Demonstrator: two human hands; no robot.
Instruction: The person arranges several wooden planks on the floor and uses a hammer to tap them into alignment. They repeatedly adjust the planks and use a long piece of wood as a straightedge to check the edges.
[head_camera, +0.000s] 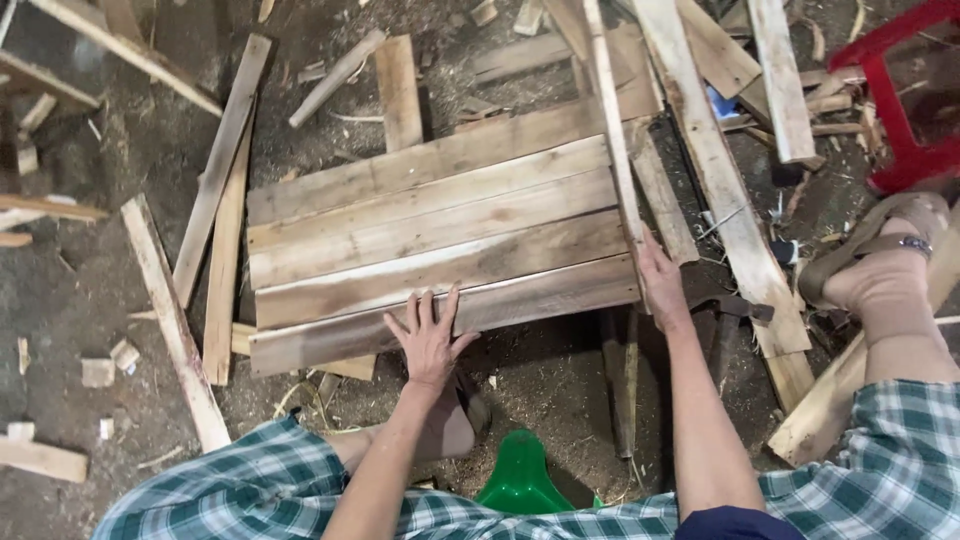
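- A panel of 5 wooden boards (440, 235) lies flat on a dirt floor (110, 290) littered with offcuts.
- The left hand (428, 340) presses flat on the panel's nearest board, fingers spread wide, holding nothing.
- The right hand (660, 285) rests at the panel's right edge, fingers together on a thin wooden strip (614, 130) laid across that edge.
- A green plastic stool (520, 482) sits below the panel, a red stool (905, 100) far to its upper right.

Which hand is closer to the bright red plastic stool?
Right. The right hand rests at the right end of the panel of wooden planks, below-left of the red plastic stool. The left hand lies flat on the nearest plank, farther away.
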